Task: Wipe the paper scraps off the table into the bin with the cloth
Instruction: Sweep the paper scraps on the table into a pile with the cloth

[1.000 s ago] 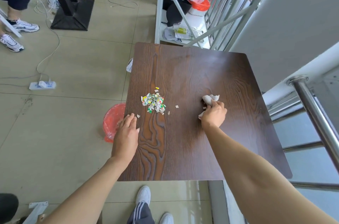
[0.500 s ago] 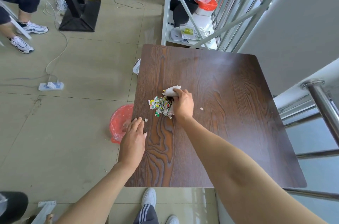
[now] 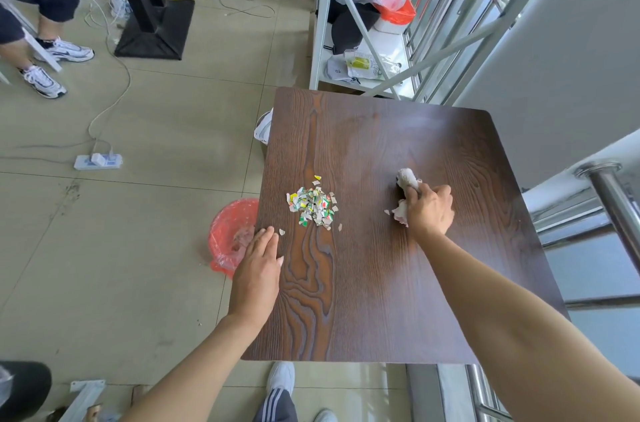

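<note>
the paper scraps lay heaped on the table, left of the cloth; the bin stood on the floor beside the table's left edge.

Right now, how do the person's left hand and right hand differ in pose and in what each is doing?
The left hand lies flat with straight fingers on the near-left edge of the dark wooden table, holding nothing; the right hand is curled round the crumpled white cloth. The left hand sits beside the red-lined bin; the right hand is farther right, apart from the pile of coloured paper scraps. Both rest on the tabletop.
</note>
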The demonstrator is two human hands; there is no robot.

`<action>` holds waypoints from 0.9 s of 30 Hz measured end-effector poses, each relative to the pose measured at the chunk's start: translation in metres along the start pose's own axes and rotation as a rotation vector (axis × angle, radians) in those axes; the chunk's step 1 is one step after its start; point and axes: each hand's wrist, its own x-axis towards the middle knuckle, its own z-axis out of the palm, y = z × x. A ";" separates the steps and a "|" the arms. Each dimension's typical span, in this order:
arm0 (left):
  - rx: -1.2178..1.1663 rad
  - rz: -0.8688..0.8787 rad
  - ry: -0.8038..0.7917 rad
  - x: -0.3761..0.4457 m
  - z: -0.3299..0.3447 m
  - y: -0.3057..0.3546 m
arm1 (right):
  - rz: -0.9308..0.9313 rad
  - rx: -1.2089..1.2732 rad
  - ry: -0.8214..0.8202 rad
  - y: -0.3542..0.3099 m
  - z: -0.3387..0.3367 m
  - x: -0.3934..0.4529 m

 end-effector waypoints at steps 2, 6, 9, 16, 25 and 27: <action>-0.003 0.003 -0.006 -0.001 0.000 -0.001 | -0.037 -0.104 0.061 -0.005 -0.001 -0.002; 0.006 0.007 -0.011 -0.001 0.000 0.000 | -0.123 -0.116 0.100 -0.007 -0.010 -0.005; 0.015 0.015 -0.004 -0.001 -0.001 0.000 | -0.174 -0.175 0.095 -0.006 -0.014 -0.006; 0.015 0.029 0.002 -0.001 -0.002 0.001 | -0.059 -0.215 -0.080 -0.013 -0.016 -0.004; 0.023 0.037 0.003 0.000 -0.003 0.001 | -0.070 -0.308 -0.116 -0.007 -0.002 0.002; 0.018 0.033 -0.003 0.000 -0.002 0.001 | -0.048 -0.263 -0.112 -0.004 -0.002 0.004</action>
